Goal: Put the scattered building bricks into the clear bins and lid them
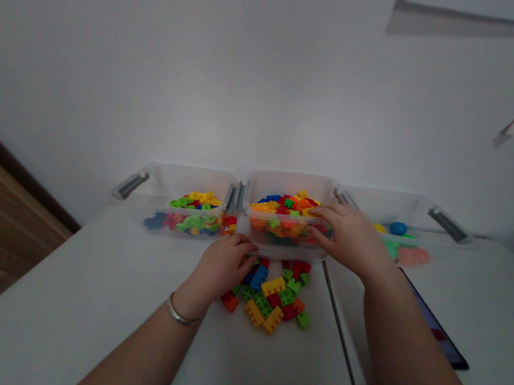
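Observation:
My right hand [349, 240] reaches over the right front corner of the middle clear plastic box [286, 253]. Its thumb and fingers are apart, close to the toy building bricks [283, 208] inside; I see no brick held. My left hand [226, 264] rests by the left side of a loose brick pile [272, 301] in front of that box. The fingers of this hand are loosely bent and apart, near a blue brick [258, 276]. Yellow, green, red and orange bricks make up the rest of the pile.
To the left, another clear box [168, 205] holds small coloured pieces. The right-hand box [429, 234] contains a blue rounded piece [398, 228] and other items. A phone or tablet [431, 321] lies beside my right forearm. A seam [338, 327] crosses the white table; a wall stands behind.

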`<control>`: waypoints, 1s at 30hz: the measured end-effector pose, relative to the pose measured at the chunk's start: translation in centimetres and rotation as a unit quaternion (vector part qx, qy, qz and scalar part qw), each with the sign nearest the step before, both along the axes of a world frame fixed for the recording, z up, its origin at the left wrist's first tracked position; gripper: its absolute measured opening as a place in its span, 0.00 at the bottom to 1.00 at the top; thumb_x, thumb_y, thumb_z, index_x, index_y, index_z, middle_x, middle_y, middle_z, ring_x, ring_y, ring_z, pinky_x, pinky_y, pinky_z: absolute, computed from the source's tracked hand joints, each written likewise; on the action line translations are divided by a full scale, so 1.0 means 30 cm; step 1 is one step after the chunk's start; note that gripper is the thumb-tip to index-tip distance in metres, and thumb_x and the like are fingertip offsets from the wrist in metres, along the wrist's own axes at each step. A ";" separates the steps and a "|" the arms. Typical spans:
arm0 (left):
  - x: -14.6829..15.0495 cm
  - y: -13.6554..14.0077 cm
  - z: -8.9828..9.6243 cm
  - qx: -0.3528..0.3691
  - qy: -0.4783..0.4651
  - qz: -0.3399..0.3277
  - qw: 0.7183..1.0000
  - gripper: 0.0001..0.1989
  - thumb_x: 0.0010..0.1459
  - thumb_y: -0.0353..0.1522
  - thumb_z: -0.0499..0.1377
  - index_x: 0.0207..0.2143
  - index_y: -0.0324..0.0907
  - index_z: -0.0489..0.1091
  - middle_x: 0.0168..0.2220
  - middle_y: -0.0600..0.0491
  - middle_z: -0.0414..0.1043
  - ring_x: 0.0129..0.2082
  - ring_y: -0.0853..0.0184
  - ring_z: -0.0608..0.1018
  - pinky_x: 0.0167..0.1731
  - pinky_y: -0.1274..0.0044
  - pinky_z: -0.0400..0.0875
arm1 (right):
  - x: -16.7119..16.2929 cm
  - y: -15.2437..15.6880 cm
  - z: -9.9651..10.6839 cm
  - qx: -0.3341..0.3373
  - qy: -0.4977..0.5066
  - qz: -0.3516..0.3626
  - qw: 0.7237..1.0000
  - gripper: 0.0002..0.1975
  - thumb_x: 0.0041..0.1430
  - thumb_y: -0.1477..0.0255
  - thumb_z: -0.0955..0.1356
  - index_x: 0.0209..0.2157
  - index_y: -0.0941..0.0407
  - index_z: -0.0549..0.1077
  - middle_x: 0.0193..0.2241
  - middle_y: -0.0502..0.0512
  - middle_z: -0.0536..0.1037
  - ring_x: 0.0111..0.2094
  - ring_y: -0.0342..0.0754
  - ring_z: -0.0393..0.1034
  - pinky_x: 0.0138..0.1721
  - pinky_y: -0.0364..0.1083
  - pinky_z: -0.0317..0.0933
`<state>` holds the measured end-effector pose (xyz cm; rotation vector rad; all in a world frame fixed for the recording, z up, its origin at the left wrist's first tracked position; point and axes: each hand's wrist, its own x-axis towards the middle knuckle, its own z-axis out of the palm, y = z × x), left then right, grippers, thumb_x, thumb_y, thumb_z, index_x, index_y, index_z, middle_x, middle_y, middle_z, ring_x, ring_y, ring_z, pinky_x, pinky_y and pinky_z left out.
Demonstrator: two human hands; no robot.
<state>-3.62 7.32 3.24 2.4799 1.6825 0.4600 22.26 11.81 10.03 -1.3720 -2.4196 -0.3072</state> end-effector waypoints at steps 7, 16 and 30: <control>0.000 -0.002 0.001 0.007 0.000 -0.004 1.000 0.13 0.62 0.33 0.56 0.46 0.42 0.76 0.47 0.46 0.75 0.47 0.60 0.76 0.51 0.68 0.71 | 0.016 -0.092 0.081 -0.017 0.042 -0.005 0.999 0.13 0.63 0.66 0.64 0.42 0.52 0.79 0.37 0.56 0.81 0.37 0.50 0.74 0.37 0.46 0.62; -0.007 0.006 -0.008 0.006 0.001 -0.013 1.000 0.14 0.62 0.34 0.56 0.47 0.41 0.76 0.47 0.47 0.75 0.47 0.59 0.76 0.50 0.67 0.71 | -0.078 -0.100 -0.014 -0.266 -0.135 -0.030 0.954 0.14 0.54 0.72 0.68 0.43 0.53 0.78 0.39 0.60 0.82 0.40 0.58 0.77 0.37 0.51 0.67; -0.005 0.010 -0.014 0.000 -0.002 -0.022 1.000 0.14 0.63 0.34 0.56 0.47 0.41 0.76 0.48 0.47 0.75 0.47 0.60 0.76 0.51 0.68 0.71 | -0.092 -0.039 -0.090 -0.283 -0.192 -0.088 0.936 0.12 0.55 0.73 0.68 0.40 0.59 0.80 0.40 0.68 0.81 0.43 0.61 0.78 0.41 0.55 0.70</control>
